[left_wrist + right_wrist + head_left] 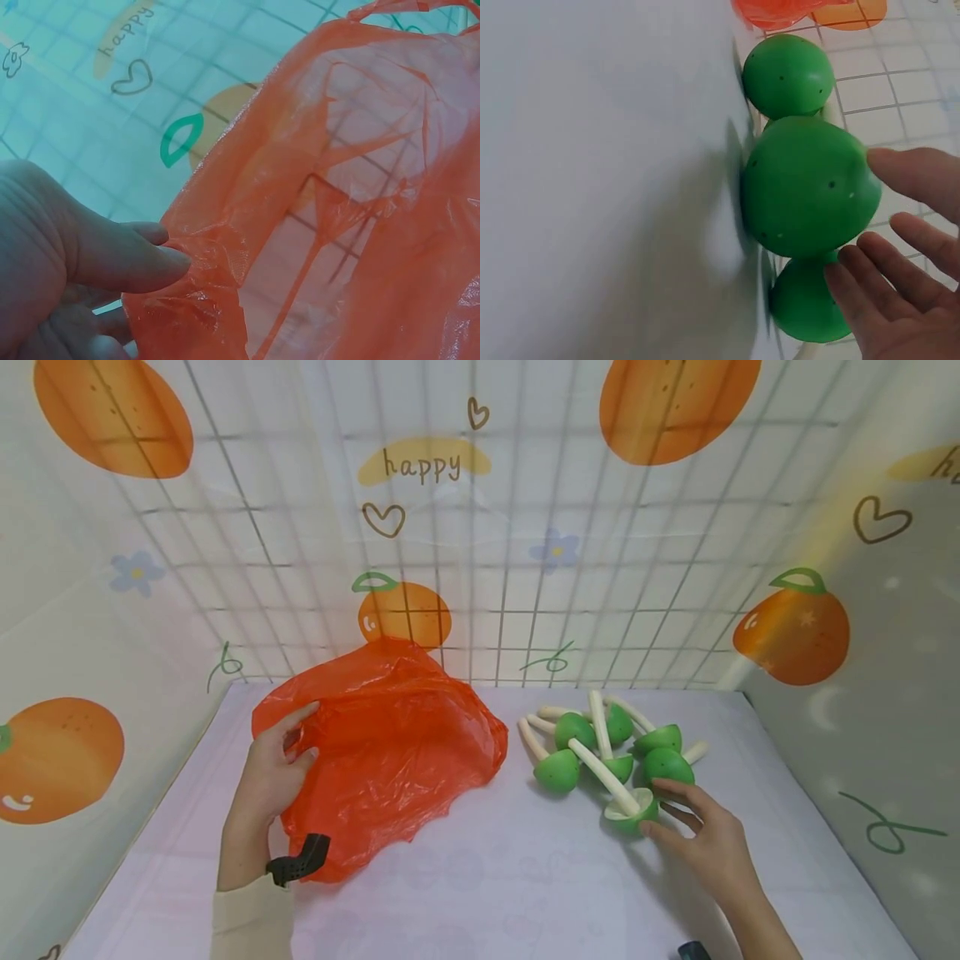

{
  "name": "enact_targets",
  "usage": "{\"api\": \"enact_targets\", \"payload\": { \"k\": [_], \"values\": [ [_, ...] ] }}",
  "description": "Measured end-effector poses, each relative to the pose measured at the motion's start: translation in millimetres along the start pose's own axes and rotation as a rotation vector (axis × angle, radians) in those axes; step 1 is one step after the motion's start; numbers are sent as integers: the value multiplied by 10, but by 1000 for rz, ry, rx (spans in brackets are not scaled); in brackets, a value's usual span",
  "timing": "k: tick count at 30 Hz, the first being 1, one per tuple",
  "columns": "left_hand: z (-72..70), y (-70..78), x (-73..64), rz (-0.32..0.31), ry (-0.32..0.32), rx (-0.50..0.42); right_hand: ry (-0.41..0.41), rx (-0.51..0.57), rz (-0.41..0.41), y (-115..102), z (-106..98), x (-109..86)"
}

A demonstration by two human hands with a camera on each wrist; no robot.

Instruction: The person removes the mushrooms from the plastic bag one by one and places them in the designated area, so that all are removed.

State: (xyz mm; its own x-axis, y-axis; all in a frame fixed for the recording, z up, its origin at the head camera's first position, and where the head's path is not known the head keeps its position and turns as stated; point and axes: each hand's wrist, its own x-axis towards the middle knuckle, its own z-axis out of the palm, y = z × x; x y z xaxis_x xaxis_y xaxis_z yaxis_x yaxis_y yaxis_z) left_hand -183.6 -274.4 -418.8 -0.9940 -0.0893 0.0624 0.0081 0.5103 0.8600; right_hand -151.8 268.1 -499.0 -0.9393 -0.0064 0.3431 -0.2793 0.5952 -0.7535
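An orange plastic bag [390,752] lies crumpled at the table's left middle. My left hand [300,737] grips its near rim, and the thumb [142,262] pinches the film of the bag [337,187] in the left wrist view. A pile of several green toy mushrooms [600,747] with pale stems lies to the right. My right hand [663,810] reaches over the nearest mushroom [633,814], its extended fingers touching the cap. In the right wrist view the fingers [907,172] lie against a green cap [806,187] between two other caps.
Walls printed with oranges over a wire grid [525,568] close in the pale tabletop [487,877] at the back and on both sides. A black strap [300,858] sits on my left wrist. Bare tabletop lies between the bag and the mushrooms.
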Motion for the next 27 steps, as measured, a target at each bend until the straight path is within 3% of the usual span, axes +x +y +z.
{"api": "enact_targets", "payload": {
  "k": [8, 15, 20, 24, 27],
  "values": [
    [11, -5, 1, 53, 24, 11, 43, 3, -13, -76, 0, 68],
    [27, -49, 27, 125, 48, -4, 146, 57, -36, -164, 15, 152],
    [8, -23, 6, 167, 79, 34, 201, 18, -10, -276, -9, 237],
    [11, 78, 18, 208, 100, 40, 162, -34, 9, -413, -47, 337],
    [39, 209, 75, 263, 97, 63, 102, -50, -22, -506, -73, 441]
  ]
}}
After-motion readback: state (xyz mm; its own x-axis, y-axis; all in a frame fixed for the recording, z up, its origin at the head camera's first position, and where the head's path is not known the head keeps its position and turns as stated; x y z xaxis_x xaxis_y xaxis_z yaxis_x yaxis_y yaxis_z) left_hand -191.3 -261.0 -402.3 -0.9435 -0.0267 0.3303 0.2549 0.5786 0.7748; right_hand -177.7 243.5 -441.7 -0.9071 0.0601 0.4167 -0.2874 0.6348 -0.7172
